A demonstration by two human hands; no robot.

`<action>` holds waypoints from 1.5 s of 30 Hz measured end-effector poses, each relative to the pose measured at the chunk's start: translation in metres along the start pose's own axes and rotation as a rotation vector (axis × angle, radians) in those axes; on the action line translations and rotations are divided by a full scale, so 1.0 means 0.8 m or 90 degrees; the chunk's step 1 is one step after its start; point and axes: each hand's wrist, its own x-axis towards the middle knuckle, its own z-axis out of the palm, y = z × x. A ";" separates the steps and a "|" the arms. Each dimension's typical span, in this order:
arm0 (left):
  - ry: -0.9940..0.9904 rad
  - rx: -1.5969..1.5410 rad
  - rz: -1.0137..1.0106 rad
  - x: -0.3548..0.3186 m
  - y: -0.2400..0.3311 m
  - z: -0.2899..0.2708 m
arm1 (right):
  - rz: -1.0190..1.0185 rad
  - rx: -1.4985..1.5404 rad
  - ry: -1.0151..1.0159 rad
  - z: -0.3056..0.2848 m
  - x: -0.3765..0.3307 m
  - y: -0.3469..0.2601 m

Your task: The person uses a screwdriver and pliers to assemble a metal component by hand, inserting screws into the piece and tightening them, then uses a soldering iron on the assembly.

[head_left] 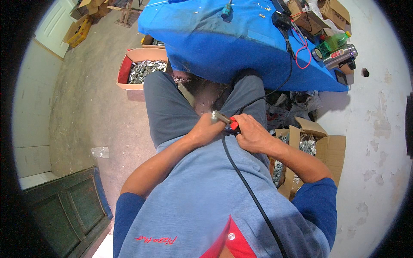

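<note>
Both hands meet over my lap. My right hand [251, 132] is closed round a red-handled tool [234, 124] that looks like pliers. Its metal end [222, 117] reaches left toward my left hand. My left hand [207, 130] is closed, fingers curled, with a small silvery metal piece [214, 115] showing at its top. The piece touches or nearly touches the tool's end; I cannot tell which. My fingers hide the rest of both things. A black cable [244, 175] passes just below the hands and runs down across my shirt.
Ahead stands a table under a blue cover [215, 47], with a green-handled screwdriver [226, 10], black adapter [281, 19], green bottle [333, 43] and steel flask [340, 56]. A carton of small metal parts [146, 71] sits left of my knee. Another open carton [333, 150] stands at right.
</note>
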 end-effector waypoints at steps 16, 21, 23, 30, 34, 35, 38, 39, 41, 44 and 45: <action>0.006 -0.053 -0.029 0.001 -0.003 0.001 | 0.014 0.102 -0.044 0.000 0.002 0.006; -0.009 -0.069 -0.043 -0.001 0.008 -0.001 | 0.019 0.096 -0.066 -0.002 0.006 0.007; -0.017 -0.054 -0.055 -0.001 0.009 -0.002 | 0.008 0.086 -0.049 0.002 0.007 0.010; -0.007 -0.022 -0.069 -0.003 0.001 -0.004 | -0.089 -0.029 0.054 0.021 0.021 0.029; 0.034 -0.012 -0.067 -0.005 0.005 0.001 | -0.123 -0.078 0.079 0.025 0.028 0.041; 0.057 0.000 -0.055 -0.006 0.010 0.001 | -0.088 -0.055 0.059 0.021 0.028 0.037; 0.094 -0.006 -0.089 -0.007 0.015 0.005 | -0.030 -0.001 0.016 0.005 0.028 0.022; 0.084 -0.004 -0.072 -0.005 0.009 0.004 | -0.040 0.007 0.011 0.003 0.024 0.021; 0.061 0.001 -0.041 -0.003 0.000 0.003 | -0.036 0.027 0.001 -0.001 0.018 0.020; 0.061 -0.068 -0.040 -0.003 0.008 0.005 | 0.008 0.065 -0.024 -0.004 0.011 0.019; 0.055 -0.110 -0.056 -0.001 0.001 0.004 | 0.022 0.081 -0.035 -0.005 0.010 0.018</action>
